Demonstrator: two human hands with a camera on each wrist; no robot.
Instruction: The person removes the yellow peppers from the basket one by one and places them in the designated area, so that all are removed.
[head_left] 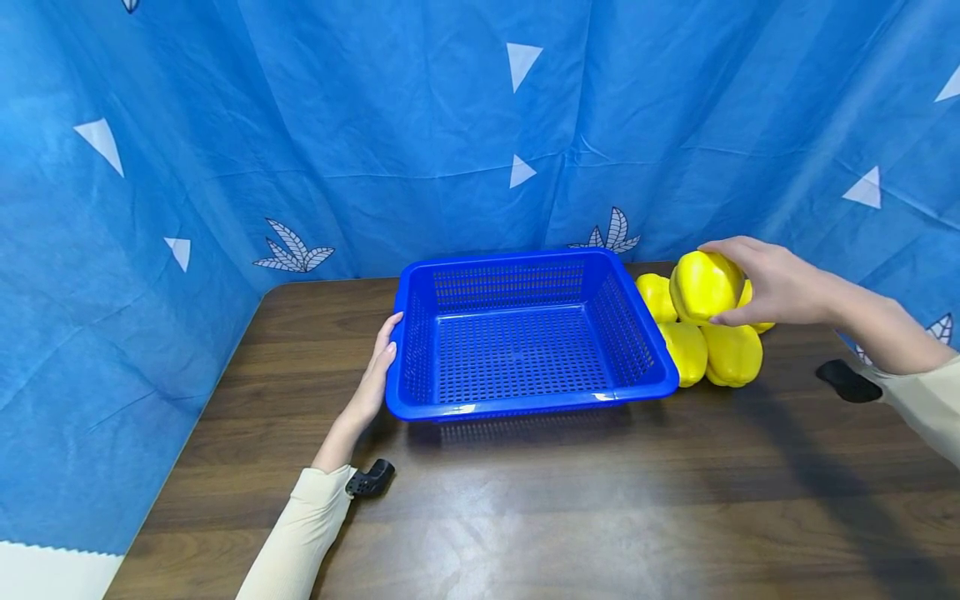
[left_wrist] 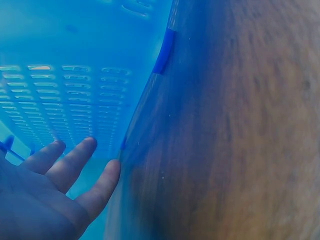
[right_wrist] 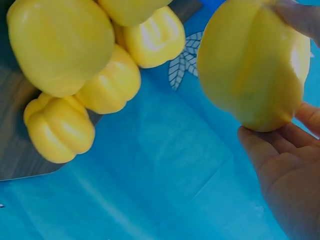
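A yellow bell pepper (head_left: pixel 707 287) is held up in my right hand (head_left: pixel 787 283), the thumb on its near side and the fingers over its far side. In the right wrist view this bell pepper (right_wrist: pixel 252 65) is off the table, gripped at its ends. Below and around it, several more yellow bell peppers (head_left: pixel 733 357) sit in a cluster. My left hand (head_left: pixel 371 383) lies against the left side of an empty blue plastic basket (head_left: pixel 517 407). In the left wrist view its fingers (left_wrist: pixel 75 162) are extended along the basket's perforated outer wall.
The basket stands on a brown wooden table (head_left: pixel 525 508), its right rim close beside the peppers. A blue patterned curtain (head_left: pixel 420 125) hangs behind the table and along its sides. Dark devices are strapped at both wrists.
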